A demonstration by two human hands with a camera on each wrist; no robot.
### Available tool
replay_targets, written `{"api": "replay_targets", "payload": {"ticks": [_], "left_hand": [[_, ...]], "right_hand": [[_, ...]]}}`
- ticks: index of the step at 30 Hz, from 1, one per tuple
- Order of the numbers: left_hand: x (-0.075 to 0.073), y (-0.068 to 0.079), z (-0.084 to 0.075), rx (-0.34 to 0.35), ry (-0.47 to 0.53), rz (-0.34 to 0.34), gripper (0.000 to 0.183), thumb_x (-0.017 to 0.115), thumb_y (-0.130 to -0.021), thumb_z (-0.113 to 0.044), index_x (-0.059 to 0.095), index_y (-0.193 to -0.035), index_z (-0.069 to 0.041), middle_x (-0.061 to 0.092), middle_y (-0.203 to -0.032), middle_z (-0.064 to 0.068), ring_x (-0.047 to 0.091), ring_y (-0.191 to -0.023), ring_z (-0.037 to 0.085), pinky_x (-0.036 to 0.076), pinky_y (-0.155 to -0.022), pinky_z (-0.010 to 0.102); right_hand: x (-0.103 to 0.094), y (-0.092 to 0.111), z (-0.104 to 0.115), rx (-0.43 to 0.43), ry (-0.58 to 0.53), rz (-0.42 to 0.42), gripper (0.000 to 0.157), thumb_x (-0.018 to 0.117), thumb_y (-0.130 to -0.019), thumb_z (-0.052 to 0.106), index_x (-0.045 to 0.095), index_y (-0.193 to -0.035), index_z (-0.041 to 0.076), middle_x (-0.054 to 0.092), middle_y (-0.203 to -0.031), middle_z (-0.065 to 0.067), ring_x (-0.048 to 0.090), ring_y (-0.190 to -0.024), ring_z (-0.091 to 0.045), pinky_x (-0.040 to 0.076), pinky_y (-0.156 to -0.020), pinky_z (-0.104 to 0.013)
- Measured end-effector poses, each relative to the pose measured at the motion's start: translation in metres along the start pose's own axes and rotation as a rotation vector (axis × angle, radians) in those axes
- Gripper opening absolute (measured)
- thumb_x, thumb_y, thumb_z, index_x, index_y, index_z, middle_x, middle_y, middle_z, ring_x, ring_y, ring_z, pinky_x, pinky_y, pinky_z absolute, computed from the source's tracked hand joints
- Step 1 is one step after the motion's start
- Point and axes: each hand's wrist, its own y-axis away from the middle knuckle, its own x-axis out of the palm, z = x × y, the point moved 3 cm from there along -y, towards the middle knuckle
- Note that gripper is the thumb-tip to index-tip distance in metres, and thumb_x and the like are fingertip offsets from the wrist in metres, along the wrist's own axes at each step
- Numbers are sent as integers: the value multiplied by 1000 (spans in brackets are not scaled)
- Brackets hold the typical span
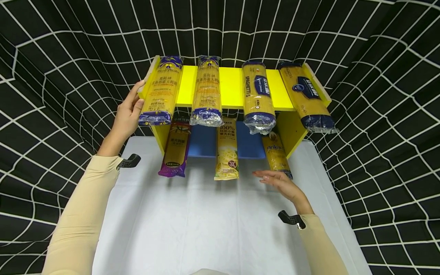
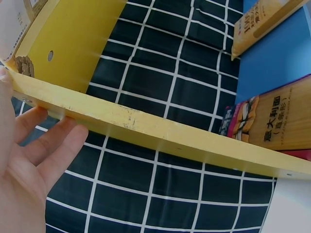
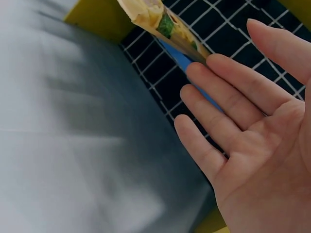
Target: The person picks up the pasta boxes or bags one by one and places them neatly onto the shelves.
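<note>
My left hand (image 1: 127, 114) holds the upper left side of a yellow shelf (image 1: 231, 89), thumb at the front edge and fingers on the outer face. Close by on the top lies a spaghetti packet (image 1: 160, 89) with blue ends. Palm up and fingers extended, my right hand (image 1: 283, 189) hovers in front of the lower right pasta packet (image 1: 276, 152), holding nothing. From the right wrist, a pale yellow pasta packet (image 3: 167, 24) appears beyond its fingertips. On the lower level stand that pale packet and a purple-ended pasta packet (image 1: 176, 147).
Three more spaghetti packets, a second blue-ended one (image 1: 207, 89), a navy-labelled one (image 1: 258, 91) and a tilted one (image 1: 307, 95), lie along the top level. A blue panel (image 1: 203, 141) forms the lower level. White cloth (image 1: 206, 217) covers the table; black gridded curtains (image 1: 240, 30) surround it.
</note>
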Motion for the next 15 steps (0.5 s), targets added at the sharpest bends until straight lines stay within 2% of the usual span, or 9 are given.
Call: {"api": "replay_targets", "payload": {"ticks": [7, 11, 13, 15], "left_hand": [[2, 2, 0, -8, 8, -1, 51, 40, -105, -36, 27, -154, -45, 56, -142, 18, 54, -79, -2, 45, -66, 5], [2, 3, -3, -17, -7, -15, 51, 39, -106, -38, 24, -154, -47, 56, -142, 18, 59, -85, 12, 47, -68, 6], [3, 4, -4, -33, -22, -9, 52, 37, -106, -38, 19, -154, -49, 54, -144, 19, 64, -99, 22, 55, -78, 14], [6, 8, -4, -46, -26, 4, 55, 38, -106, -39, 15, -155, -48, 50, -148, 20, 63, -114, 32, 57, -91, 30]], "right_hand": [[-7, -3, -5, 11, -7, -16, 40, 37, -105, 2, 41, -140, -17, 42, -149, -30, 52, -136, -14, 47, -108, -29], [-6, -5, -5, 14, 3, -13, 41, 38, -105, 4, 41, -142, -14, 45, -150, -24, 51, -138, -15, 47, -108, -31], [-5, -5, -5, 26, 13, -24, 42, 41, -105, 7, 42, -143, -11, 46, -150, -22, 51, -138, -15, 47, -107, -29], [-4, -4, -3, 41, 30, -32, 43, 43, -105, 10, 42, -144, -8, 46, -151, -21, 50, -138, -14, 47, -106, -27]]}}
